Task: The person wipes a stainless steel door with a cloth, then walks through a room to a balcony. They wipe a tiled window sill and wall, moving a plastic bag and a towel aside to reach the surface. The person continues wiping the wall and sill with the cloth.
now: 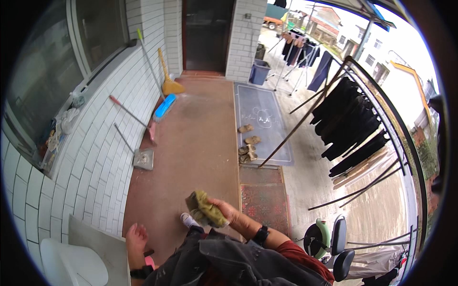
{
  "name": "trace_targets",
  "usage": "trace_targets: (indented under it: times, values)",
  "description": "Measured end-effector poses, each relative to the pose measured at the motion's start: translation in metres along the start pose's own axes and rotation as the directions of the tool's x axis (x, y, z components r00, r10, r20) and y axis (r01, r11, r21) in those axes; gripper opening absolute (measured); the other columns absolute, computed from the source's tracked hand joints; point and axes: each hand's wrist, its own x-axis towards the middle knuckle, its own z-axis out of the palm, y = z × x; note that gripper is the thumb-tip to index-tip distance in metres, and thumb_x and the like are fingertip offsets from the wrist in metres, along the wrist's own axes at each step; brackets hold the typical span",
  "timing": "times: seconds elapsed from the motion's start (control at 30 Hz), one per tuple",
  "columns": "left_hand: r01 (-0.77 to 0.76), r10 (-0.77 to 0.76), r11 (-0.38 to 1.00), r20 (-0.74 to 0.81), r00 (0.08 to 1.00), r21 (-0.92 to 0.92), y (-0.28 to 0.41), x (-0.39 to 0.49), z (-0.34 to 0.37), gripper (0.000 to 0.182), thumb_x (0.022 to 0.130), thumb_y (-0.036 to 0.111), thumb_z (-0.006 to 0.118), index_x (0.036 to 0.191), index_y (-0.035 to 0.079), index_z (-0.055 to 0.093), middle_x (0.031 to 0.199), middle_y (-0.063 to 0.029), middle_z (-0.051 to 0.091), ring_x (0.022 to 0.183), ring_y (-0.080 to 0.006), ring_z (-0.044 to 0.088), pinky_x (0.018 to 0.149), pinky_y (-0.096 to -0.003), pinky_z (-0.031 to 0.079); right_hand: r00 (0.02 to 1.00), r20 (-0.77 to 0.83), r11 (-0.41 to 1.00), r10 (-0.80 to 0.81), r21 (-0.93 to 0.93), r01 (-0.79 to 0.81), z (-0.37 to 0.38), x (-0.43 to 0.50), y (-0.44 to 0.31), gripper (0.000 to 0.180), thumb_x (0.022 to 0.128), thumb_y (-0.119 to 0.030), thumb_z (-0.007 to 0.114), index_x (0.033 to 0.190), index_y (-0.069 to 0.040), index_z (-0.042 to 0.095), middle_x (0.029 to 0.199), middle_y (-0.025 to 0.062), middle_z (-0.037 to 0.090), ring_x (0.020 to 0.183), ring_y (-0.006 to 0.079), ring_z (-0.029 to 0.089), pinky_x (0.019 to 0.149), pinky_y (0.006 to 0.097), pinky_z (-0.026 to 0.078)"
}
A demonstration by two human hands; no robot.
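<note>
A bunched olive-green cloth (pixel 205 209) is gripped in my right hand (pixel 223 210), held out in front of my body above the reddish-brown floor. Part of the cloth hangs past my fingers. My left hand (pixel 137 236) is low on the left with its fingers loosely bent, and nothing shows in it. It is close to the edge of a grey slab-like surface (pixel 93 237), on which a white plastic container (pixel 73 262) stands. Below the cloth, one of my white shoes (pixel 188 220) shows on the floor.
Along the tiled wall lean a blue mop (pixel 165 107), a yellow broom (pixel 172 85), a pink-headed tool (pixel 152 132) and a long-handled dustpan (pixel 144 159). Shoes (pixel 247 153) lie on a grey mat (pixel 263 103). Racks of dark clothes (pixel 349 114) and a green-and-black seat (pixel 320 237) are at right.
</note>
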Motion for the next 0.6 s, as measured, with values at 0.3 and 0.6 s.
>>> trace_targets:
  times: [0.3, 0.6]
  values:
    - [-0.044, 0.021, 0.992, 0.191, 0.981, 0.117, 0.141, 0.155, 0.173, 0.023, 0.09, 0.029, 0.06, 0.108, 0.014, 0.059, 0.099, -0.0076, 0.066, 0.086, -0.0209, 0.062, 0.074, -0.0384, 0.049, 0.863, 0.05, 0.859, -0.502, -0.087, 0.505, 0.053, 0.124, -0.155, 0.061, 0.089, -0.039, 0.054, 0.136, -0.002, 0.044, 0.133, 0.016, 0.053, 0.117, 0.0327, 0.054, 0.103, 0.0469, 0.04]
    - [-0.103, 0.071, 0.975, 0.165, 0.984, 0.198, 0.229, 0.246, 0.272, 0.023, 0.089, 0.031, 0.059, 0.102, 0.011, 0.06, 0.094, -0.0068, 0.066, 0.083, -0.0184, 0.063, 0.072, -0.0348, 0.049, 0.916, 0.077, 0.918, -0.394, 0.09, 0.387, 0.048, 0.291, -0.26, 0.062, 0.095, -0.046, 0.045, 0.139, -0.002, 0.042, 0.135, 0.0174, 0.051, 0.121, 0.034, 0.051, 0.105, 0.0468, 0.039]
